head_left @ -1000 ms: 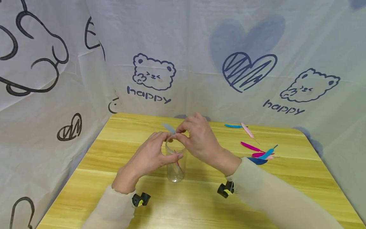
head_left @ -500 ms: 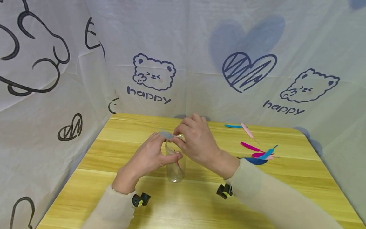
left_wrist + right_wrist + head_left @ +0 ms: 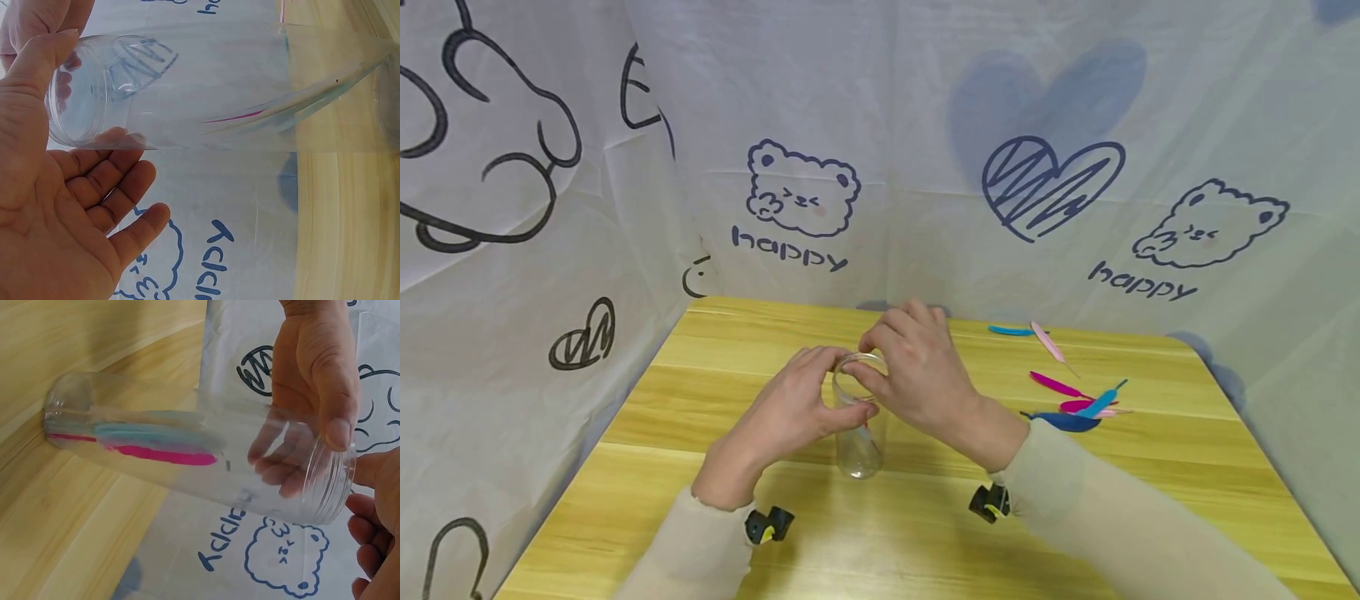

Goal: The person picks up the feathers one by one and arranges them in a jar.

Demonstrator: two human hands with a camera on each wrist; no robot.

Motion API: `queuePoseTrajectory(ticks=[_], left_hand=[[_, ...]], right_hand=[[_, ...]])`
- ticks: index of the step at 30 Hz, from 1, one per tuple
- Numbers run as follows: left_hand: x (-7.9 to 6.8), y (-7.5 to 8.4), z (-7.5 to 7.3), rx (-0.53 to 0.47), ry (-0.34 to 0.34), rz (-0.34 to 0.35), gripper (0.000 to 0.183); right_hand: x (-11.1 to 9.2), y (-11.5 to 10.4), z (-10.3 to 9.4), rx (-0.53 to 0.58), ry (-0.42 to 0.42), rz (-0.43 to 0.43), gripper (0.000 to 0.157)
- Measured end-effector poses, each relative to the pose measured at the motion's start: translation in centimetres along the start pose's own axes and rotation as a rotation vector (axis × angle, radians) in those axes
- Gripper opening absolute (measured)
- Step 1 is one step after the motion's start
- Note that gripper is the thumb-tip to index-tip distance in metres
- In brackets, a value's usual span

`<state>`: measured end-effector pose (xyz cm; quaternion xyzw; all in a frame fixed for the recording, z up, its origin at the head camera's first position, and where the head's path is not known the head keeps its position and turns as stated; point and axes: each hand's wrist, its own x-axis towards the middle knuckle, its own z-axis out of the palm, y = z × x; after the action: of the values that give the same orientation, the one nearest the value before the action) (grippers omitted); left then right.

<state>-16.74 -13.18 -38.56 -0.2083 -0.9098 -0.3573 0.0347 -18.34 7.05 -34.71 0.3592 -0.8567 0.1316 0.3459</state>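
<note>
Your left hand (image 3: pixel 797 402) grips the clear jar (image 3: pixel 859 457) near its rim, the jar standing on the table (image 3: pixel 700 542). Your right hand (image 3: pixel 922 360) is at the rim (whether it pinches anything, I cannot tell), with magenta and pale blue feathers (image 3: pixel 165 454) inside.

Feathers (image 3: pixel 167 454) in the jar (image 3: pixel 860 456), loose feathers (image 3: pixel 1101 404) to its right.

The jar (image 3: pixel 857 460), clear and ridged round its open mouth, stood upright on the table (image 3: pixel 925 542). Inside, a magenta feather (image 3: pixel 165 454) and a pale blue feather (image 3: pixel 156 433) leaned close together, the magenta quill reaching toward the bottom.
</note>
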Motion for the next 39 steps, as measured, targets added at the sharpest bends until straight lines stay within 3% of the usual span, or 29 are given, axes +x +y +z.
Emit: queuePoseTrajectory(ticks=[10,24,31,39], left_hand=[[-0.2,0.0,0.0,-0.012,-0.004,-0.036,0.073],[-0.2,0.2,0.1,-0.001,0.002,-0.048,0.073],[-0.2,0.3,0.1,0.004,-0.001,-0.049,0.072],[-0.1,0.3,0.1,0.005,-0.001,-0.048,0.075]], right_hand=[[-1.8,2.5,-0.2,0.021,0.067,0.032,0.028],[-7.4,7.6,-0.3,-0.027,0.118,0.155,0.029],[-11.0,10.5,-0.8,-0.075,0.082,0.255,0.027],[-15.8,13.3,-1.5,-0.149,-0.002,0.379,0.033]])
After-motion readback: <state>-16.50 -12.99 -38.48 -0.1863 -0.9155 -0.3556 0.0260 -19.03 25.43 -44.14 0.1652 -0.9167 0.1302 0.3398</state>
